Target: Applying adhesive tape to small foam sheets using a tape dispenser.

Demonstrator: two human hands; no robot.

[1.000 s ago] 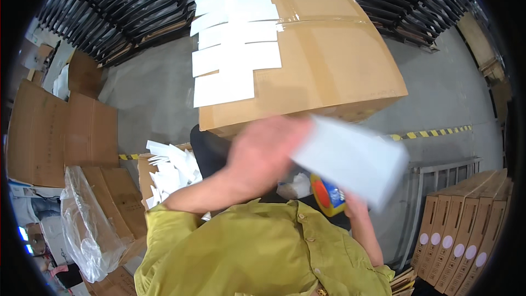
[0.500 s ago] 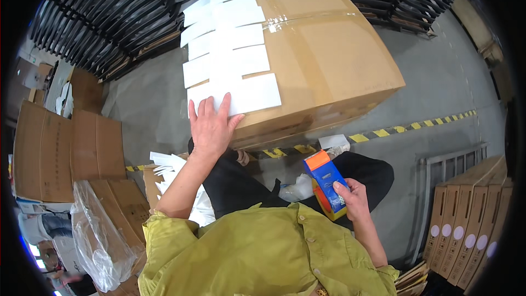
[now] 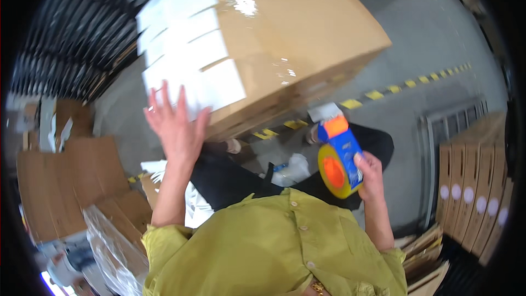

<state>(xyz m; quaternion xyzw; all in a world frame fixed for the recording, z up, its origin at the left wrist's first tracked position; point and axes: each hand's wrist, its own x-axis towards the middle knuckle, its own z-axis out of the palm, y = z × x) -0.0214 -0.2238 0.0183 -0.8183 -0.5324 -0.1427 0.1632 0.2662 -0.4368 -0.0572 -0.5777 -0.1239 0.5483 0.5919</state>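
White paper sheets [image 3: 216, 85] lie in overlapping rows along the left side of a large brown carton [image 3: 307, 27], which stands in front of me. Over the nearest sheets, my left hand [image 3: 178, 129] is open with its fingers spread; whether the fingertips press on the paper or hover I cannot tell. At my right knee, my right hand [image 3: 370, 175] grips a blue tape dispenser [image 3: 345, 148] with an orange front end. Its yellow-rimmed tape roll with an orange core faces left, apart from the carton.
Flat cartons [image 3: 466, 186] stand in a row on the right beside a grey metal rack [image 3: 455, 123]. Open brown cartons [image 3: 71, 181] and clear plastic film [image 3: 112, 246] are at the left. Black stacked frames [image 3: 71, 38] fill the far left. Yellow-black tape [image 3: 375, 95] crosses the floor.
The view has shifted, so the carton sits farther left and higher. My left hand's fingers have spread wider. The tape dispenser has turned, showing more of its roll.
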